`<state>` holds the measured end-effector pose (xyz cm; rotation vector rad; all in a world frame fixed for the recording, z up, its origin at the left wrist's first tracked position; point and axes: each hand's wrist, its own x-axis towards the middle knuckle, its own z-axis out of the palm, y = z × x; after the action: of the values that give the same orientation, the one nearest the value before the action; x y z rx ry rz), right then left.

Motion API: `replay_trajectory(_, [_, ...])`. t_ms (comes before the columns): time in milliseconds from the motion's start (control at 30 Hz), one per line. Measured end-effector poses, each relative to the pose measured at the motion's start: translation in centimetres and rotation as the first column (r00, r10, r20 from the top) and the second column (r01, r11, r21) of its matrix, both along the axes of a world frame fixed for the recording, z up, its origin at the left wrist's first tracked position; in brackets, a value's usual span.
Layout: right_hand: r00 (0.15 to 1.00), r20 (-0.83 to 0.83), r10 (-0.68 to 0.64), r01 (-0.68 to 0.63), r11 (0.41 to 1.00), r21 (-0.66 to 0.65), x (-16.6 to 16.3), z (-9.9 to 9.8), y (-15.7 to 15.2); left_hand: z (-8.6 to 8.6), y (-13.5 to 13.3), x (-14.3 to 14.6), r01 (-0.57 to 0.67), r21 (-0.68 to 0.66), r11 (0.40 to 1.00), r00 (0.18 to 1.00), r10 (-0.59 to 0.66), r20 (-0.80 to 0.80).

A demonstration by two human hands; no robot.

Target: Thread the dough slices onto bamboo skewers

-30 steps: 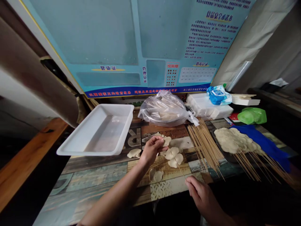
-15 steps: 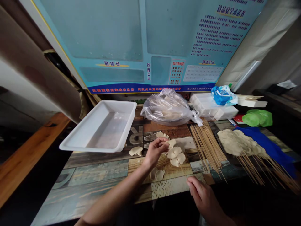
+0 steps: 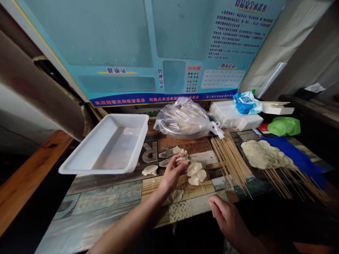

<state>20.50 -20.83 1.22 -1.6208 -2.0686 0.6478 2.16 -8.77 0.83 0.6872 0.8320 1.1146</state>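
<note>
My left hand (image 3: 172, 172) is pinched on a pale round slice (image 3: 182, 158) at the tip of a thin bamboo skewer (image 3: 203, 190). Three more slices (image 3: 195, 173) sit threaded on that skewer just right of the hand. My right hand (image 3: 225, 218) is closed around the skewer's near end, close to the table's front edge. Loose slices lie on the patterned table (image 3: 106, 201): one (image 3: 149, 170) left of my left hand, one (image 3: 177, 195) below it, and a few (image 3: 177, 150) beyond it.
An empty white plastic tray (image 3: 108, 146) overhangs the table's left side. A bagged metal bowl of slices (image 3: 185, 121) stands at the back. Loose skewers (image 3: 230, 160) and finished skewers (image 3: 267, 157) lie right, by blue cloth (image 3: 296, 157), green lid (image 3: 283, 126) and white boxes (image 3: 235, 118).
My left hand has kept its pinch at the skewer's tip, working a slice there. The right hand stays at the near end. The view has shifted slightly.
</note>
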Motion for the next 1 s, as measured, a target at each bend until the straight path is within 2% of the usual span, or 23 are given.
replay_trajectory(100, [1.0, -0.013, 0.001, -0.002, 0.999, -0.038, 0.0, -0.2, -0.1, -0.2, -0.1, -0.1, 0.177, -0.162, 0.971, 0.98, -0.158, 0.125])
replay_trajectory(167, [1.0, -0.009, 0.011, -0.011, 0.998, -0.062, 0.1, -0.7, -0.3, -0.5, -0.6, 0.1, 0.265, -0.21, 0.941, 0.956, -0.227, 0.188])
replay_trajectory(367, [1.0, 0.0, 0.025, -0.024, 0.987, -0.161, 0.1, -1.8, -0.9, -1.9, -3.2, 1.3, 0.223, -0.312, 0.924, 0.954, -0.141, 0.265])
replay_trajectory(533, [0.999, -0.02, 0.026, -0.029, 0.985, -0.172, -0.2, -1.7, -1.0, -1.8, -4.5, 1.5, 0.258, -0.341, 0.904, 0.952, -0.178, 0.248])
replay_trajectory(600, [1.0, -0.02, 0.013, -0.015, 0.991, -0.136, -0.1, -1.4, -0.9, -1.4, -3.9, 0.7, 0.272, -0.268, 0.924, 0.96, -0.241, 0.142])
replay_trajectory(667, [1.0, -0.025, -0.012, 0.01, 0.995, -0.099, 0.2, -1.0, -0.8, -0.9, -2.6, -0.7, 0.236, -0.086, 0.968, 0.964, -0.244, -0.104])
replay_trajectory(733, [0.999, -0.032, -0.039, 0.036, 0.996, -0.081, 0.6, -0.6, -0.6, -0.6, -0.8, -2.2, 0.164, 0.191, 0.968, 0.896, -0.065, -0.439])
replay_trajectory(800, [0.998, -0.041, -0.056, 0.053, 0.996, -0.07, 1.0, -0.4, -0.5, -0.8, 0.9, -3.5, 0.166, 0.392, 0.905, 0.739, 0.149, -0.657])
replay_trajectory(833, [0.997, -0.045, -0.06, 0.057, 0.996, -0.064, 1.1, -0.3, -0.5, -1.1, 1.6, -3.9, 0.2, 0.439, 0.876, 0.672, 0.204, -0.712])
replay_trajectory(900, [0.997, -0.051, -0.061, 0.058, 0.997, -0.054, 1.3, -0.4, -0.5, -1.8, 2.7, -4.5, 0.279, 0.465, 0.84, 0.604, 0.223, -0.765])
replay_trajectory(1000, [0.997, -0.052, -0.061, 0.058, 0.996, -0.061, 1.5, -0.6, -0.6, -2.7, 3.4, -4.9, 0.317, 0.462, 0.828, 0.612, 0.193, -0.767])
